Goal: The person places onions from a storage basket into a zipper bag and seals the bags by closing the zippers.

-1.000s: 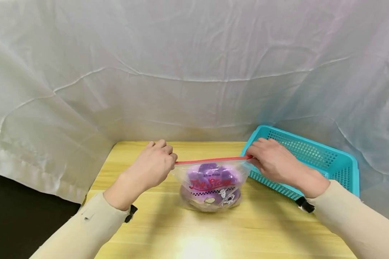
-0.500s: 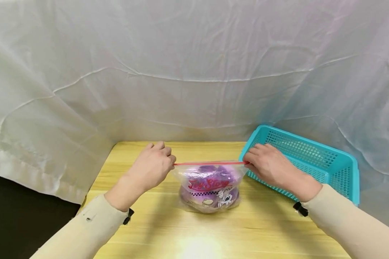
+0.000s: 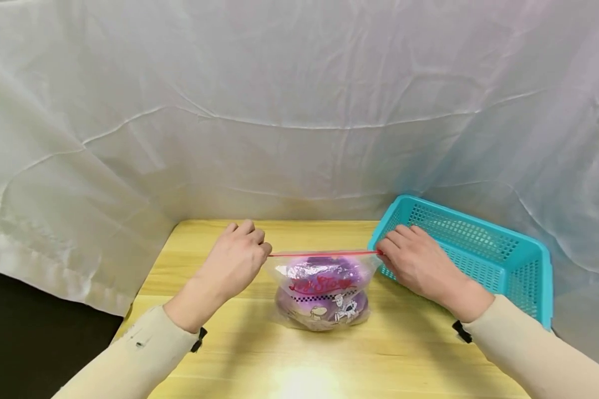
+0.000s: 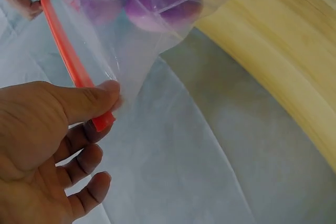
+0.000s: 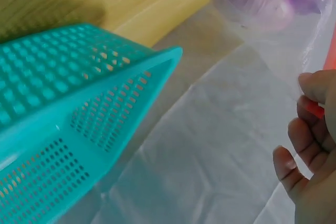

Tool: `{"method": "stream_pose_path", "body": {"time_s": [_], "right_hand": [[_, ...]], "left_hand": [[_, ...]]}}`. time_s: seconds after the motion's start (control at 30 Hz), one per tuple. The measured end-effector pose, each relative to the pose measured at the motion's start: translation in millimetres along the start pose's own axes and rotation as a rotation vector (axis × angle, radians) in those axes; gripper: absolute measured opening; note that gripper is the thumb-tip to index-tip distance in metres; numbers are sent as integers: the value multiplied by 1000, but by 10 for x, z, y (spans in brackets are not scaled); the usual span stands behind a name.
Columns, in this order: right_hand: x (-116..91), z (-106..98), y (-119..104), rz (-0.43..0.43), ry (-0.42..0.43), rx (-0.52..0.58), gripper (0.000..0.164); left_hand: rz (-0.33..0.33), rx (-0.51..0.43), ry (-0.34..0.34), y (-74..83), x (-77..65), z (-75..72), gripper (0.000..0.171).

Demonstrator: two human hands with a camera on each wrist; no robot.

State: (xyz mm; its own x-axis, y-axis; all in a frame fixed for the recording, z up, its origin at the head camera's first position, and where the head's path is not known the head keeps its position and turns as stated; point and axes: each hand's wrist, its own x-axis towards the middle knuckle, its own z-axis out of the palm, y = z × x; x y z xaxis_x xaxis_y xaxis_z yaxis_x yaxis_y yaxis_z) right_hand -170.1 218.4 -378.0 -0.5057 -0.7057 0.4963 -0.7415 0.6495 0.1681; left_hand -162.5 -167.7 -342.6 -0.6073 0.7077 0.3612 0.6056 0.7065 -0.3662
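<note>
A clear zip bag [image 3: 324, 318] with a red top strip and printed figures stands on the table between both hands. Purple rounded objects [image 4: 163, 3] fill it; their exact kind is blurred by the plastic. At the left end of the red strip [image 4: 68, 51], my left hand [image 3: 237, 257] pinches the corner between thumb and forefinger, the other fingers loosely bent. The opposite corner is pinched by my right hand [image 3: 419, 263], its thumb and forefinger on the strip in the right wrist view. The strip is stretched straight between the hands.
A turquoise perforated basket [image 3: 529, 244] stands at the right, partly behind the right hand and forearm. The wooden table [image 3: 379, 366] runs back to a pale cloth [image 3: 299, 160] hanging behind and at the sides. A dark area [image 3: 30, 338] lies at the lower left.
Over the last second the right hand has come slightly lower and leftward with its corner, levelling the red strip. The bag's upper part has sunk a little; both hands keep their pinch.
</note>
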Motion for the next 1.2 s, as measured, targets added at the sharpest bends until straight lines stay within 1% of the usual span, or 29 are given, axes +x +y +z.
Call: {"method": "stream_pose_path", "body": {"time_s": [0.1, 0.17, 0.23, 0.3, 0.33, 0.4, 0.47, 0.57, 0.63, 0.67, 0.73, 0.83, 0.9, 1.0, 1.1, 1.2], "right_hand": [[-67, -7, 5, 52, 1, 44, 17], [-113, -41, 12, 127, -16, 82, 15], [-163, -102, 17, 275, -52, 149, 10], [-216, -187, 24, 477, -100, 252, 6], [-236, -226, 30, 587, -125, 325, 9], [-267, -287, 49, 792, -166, 538, 20], [-280, -319, 71, 954, -194, 796, 30], [-280, -319, 94, 1146, -234, 1195, 40], [-243, -301, 88, 1242, -265, 1398, 42], [-224, -291, 80, 1277, -280, 1476, 43], [-183, -269, 58, 1331, -296, 1599, 44], [-118, -233, 26, 1352, -294, 1721, 39], [-85, -219, 11, 1346, -293, 1777, 32], [-62, -208, -1, 1314, -294, 1841, 22], [-64, -217, -7, 1281, -299, 1890, 19], [-77, -234, -14, 1273, -283, 1931, 17]], "left_hand": [[-19, 1, 16, 28, -6, 17, 18], [-31, -2, 23, 35, -17, 27, 18], [-40, -8, 29, 36, -27, 38, 18], [-45, -19, 34, 36, -35, 44, 18], [-45, -24, 37, 36, -39, 45, 17], [-45, -33, 47, 37, -49, 49, 17], [-45, -37, 58, 39, -54, 52, 16], [-42, -36, 78, 44, -53, 54, 17], [-39, -36, 84, 35, -54, 48, 17], [-37, -37, 84, 32, -54, 43, 17], [-34, -36, 81, 27, -51, 35, 17], [-30, -36, 84, 23, -43, 27, 17], [-25, -36, 86, 18, -38, 22, 17], [-22, -37, 91, 4, -50, 21, 16], [-21, -43, 99, -17, -74, 31, 16], [-20, -52, 118, -40, -105, 52, 16]]}}
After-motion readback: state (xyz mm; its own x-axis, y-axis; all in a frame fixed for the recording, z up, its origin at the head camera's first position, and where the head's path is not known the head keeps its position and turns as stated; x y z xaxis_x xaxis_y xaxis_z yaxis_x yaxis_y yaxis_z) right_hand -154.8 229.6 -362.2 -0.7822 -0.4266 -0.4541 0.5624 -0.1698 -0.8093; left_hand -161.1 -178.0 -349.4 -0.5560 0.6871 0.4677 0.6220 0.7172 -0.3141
